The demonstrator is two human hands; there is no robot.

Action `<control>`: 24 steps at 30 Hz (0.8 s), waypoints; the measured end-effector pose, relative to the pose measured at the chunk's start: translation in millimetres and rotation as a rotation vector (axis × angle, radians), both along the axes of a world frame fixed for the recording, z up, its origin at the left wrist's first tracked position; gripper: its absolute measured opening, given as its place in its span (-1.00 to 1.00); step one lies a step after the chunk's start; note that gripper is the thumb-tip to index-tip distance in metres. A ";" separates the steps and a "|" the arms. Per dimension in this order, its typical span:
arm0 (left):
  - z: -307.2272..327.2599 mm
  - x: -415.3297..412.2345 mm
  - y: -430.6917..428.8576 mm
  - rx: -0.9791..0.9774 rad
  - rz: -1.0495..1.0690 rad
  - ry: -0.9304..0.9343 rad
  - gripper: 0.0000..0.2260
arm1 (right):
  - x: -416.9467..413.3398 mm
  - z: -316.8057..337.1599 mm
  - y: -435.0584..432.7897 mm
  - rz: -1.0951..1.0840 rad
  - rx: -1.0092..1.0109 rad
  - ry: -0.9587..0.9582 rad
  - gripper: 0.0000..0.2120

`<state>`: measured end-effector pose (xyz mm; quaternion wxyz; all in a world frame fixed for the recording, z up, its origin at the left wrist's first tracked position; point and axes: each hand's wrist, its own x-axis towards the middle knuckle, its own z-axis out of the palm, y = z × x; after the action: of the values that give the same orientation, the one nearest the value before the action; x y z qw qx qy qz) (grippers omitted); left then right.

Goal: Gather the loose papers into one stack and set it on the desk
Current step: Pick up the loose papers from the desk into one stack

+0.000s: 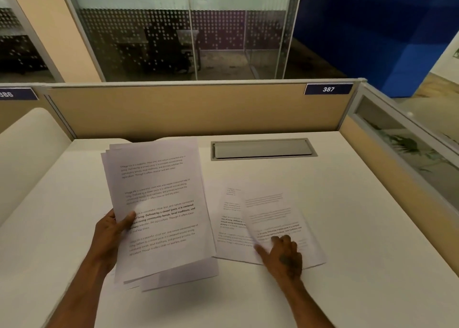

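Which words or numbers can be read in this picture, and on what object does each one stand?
"387": blue plate on the partition's top right.
"386", partly cut off: blue plate at the left edge.
"Defined by a slower pace, it is centered", bold: top sheet of the stack in the left hand; the rest is mostly blurred.
Sheets on the desk under the right hand: too blurred to read.

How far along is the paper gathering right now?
Partly done. The left hand holds a stack of several sheets, uneven at the edges, lifted above the desk. In hand: the right hand rests its fingers on the loose sheets lying flat, at least two overlapping. Left: add those to the stack, square it, and set it down.
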<state>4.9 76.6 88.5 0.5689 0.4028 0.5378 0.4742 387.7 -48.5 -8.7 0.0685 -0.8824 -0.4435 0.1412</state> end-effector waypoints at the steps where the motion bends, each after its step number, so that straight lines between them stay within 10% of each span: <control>1: 0.2 -1.0 0.3 -0.004 0.002 0.005 -0.88 | 5.5 0.6 -0.3 -0.085 0.044 0.060 -0.33; 5: 0.6 -4.0 2.2 -0.005 0.017 0.022 -0.87 | 47.5 5.9 6.0 -0.305 0.211 0.092 -0.38; 12: -0.3 -8.8 3.5 -0.002 0.036 0.037 -0.86 | 99.8 6.3 33.7 -0.186 -0.093 0.104 -0.15; 24: -0.9 -28.7 3.4 0.000 0.048 0.056 -0.85 | 100.9 35.1 69.4 -0.508 0.257 0.797 -0.54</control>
<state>-23.8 80.0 87.6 0.5422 0.4029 0.5631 0.4760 488.6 20.9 26.4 0.3734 -0.8244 -0.1672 0.3911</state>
